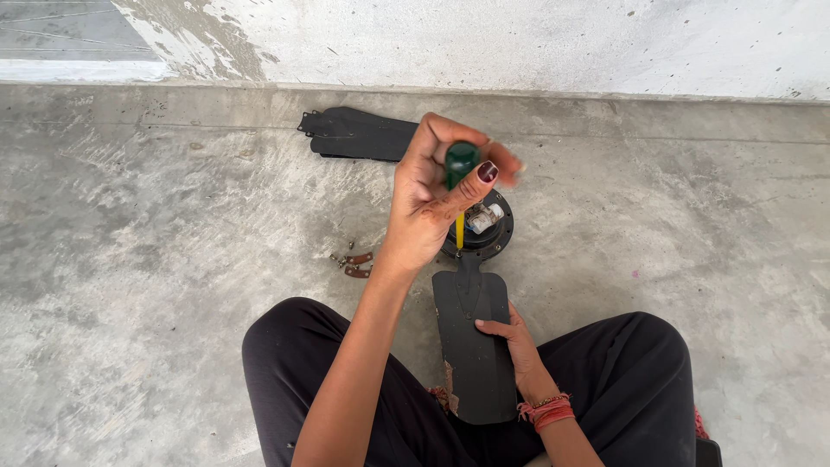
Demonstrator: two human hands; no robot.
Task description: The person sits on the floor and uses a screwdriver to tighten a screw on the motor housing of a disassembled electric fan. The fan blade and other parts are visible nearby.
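My left hand (428, 203) is raised and shut on the round green handle of a screwdriver (460, 163). Its yellow shaft points down into a black round fan motor hub (494, 238) on the concrete floor. A small silver part lies on top of the hub. One black fan blade (471, 355) runs from the hub toward my lap. My right hand (512, 344), with red bangles at the wrist, grips that blade's right edge and holds it down. The screwdriver tip is hidden behind my left hand.
A second black fan blade (359, 134) lies loose by the foot of the pale wall (519, 43). Small brown brackets and screws (353, 262) are scattered left of the hub. My crossed legs in black trousers (294, 355) fill the bottom of the view.
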